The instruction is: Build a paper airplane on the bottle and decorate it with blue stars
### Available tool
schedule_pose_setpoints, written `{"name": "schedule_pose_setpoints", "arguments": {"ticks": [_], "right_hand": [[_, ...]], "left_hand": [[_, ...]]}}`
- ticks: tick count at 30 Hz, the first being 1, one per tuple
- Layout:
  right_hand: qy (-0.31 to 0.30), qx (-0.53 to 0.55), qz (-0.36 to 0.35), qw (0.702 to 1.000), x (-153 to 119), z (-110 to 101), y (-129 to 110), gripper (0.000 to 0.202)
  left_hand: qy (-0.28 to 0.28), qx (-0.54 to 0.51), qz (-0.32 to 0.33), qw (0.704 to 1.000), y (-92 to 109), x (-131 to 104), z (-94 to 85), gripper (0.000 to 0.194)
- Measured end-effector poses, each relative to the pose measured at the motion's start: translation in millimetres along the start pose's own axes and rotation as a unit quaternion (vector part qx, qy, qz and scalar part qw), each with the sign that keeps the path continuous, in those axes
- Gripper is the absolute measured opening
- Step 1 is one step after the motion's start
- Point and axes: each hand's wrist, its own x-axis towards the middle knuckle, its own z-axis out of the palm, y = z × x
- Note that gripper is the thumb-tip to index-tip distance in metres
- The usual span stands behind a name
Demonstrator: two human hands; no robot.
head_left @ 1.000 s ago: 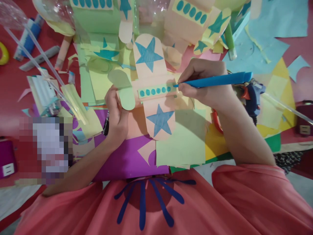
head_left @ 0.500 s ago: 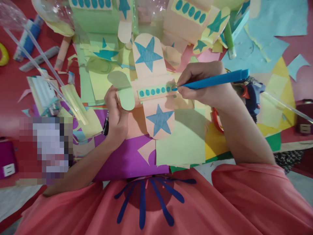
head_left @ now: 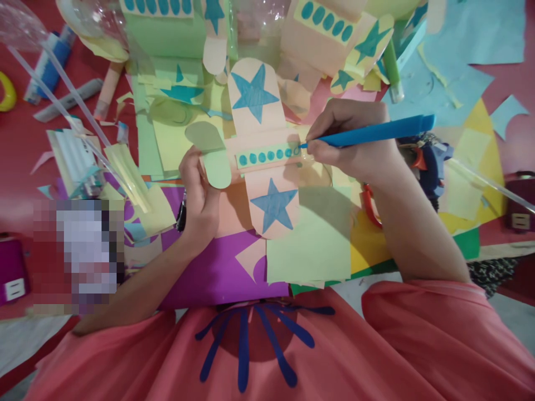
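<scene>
A paper airplane cutout point(head_left: 263, 131) in pale peach lies in front of me, with a blue star on each rounded wing. Along its body runs a light green strip point(head_left: 251, 162) with a row of blue dots; the one at the right end is only an outline. My right hand point(head_left: 351, 136) pinches a blue felt-tip pen point(head_left: 376, 131), its tip at that outlined dot. My left hand point(head_left: 198, 186) is closed on the plane's tail end, near a green rounded tail piece point(head_left: 218, 167); some of its fingers are hidden beneath the paper.
Green paper sheets point(head_left: 309, 239) and a purple sheet point(head_left: 200, 267) lie nearest me. Red-handled scissors point(head_left: 371, 206) and a dark blue tool point(head_left: 434, 164) sit by my right forearm. Other star-decorated paper pieces point(head_left: 321, 39) stand at the back; markers point(head_left: 69, 100) and scraps lie left.
The pen tip has shifted slightly right and up, and a small round outline now shows at the row's right end. My left hand and the paper plane have hardly moved.
</scene>
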Motion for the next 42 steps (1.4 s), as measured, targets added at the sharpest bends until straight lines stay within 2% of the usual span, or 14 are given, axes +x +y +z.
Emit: {"name": "schedule_pose_setpoints", "arguments": {"ticks": [6, 12, 18, 21, 28, 32, 37, 42], "right_hand": [[-0.008, -0.010, 0.010, 1.000, -2, 0, 3, 0.016], [-0.001, 0.003, 0.014, 1.000, -1, 1, -6, 0.012], [-0.026, -0.019, 0.021, 0.999, -1, 0, -8, 0.019], [-0.017, -0.027, 0.026, 0.999, -1, 0, -8, 0.024], [-0.006, -0.008, 0.017, 1.000, 0, 0, -2, 0.023], [-0.012, -0.009, 0.014, 1.000, -1, 0, 2, 0.020], [-0.007, 0.017, 0.020, 1.000, -1, 1, -4, 0.017], [-0.019, -0.001, 0.023, 1.000, -2, 0, -8, 0.014]], "left_hand": [[-0.002, -0.003, -0.001, 1.000, -3, 0, -1.3, 0.050], [-0.009, -0.006, -0.004, 1.000, -4, -2, -2.1, 0.050], [-0.008, 0.016, -0.017, 1.000, 0, -1, -1.2, 0.048], [-0.012, 0.023, -0.015, 1.000, 1, -1, -1.5, 0.048], [-0.017, 0.021, -0.029, 0.999, 2, -1, -1.7, 0.049], [-0.012, 0.010, -0.013, 1.000, 0, -2, -1.0, 0.049], [-0.004, -0.006, -0.009, 1.000, -3, -2, 0.3, 0.049], [-0.007, -0.005, -0.006, 1.000, -3, -1, -0.1, 0.048]]}}
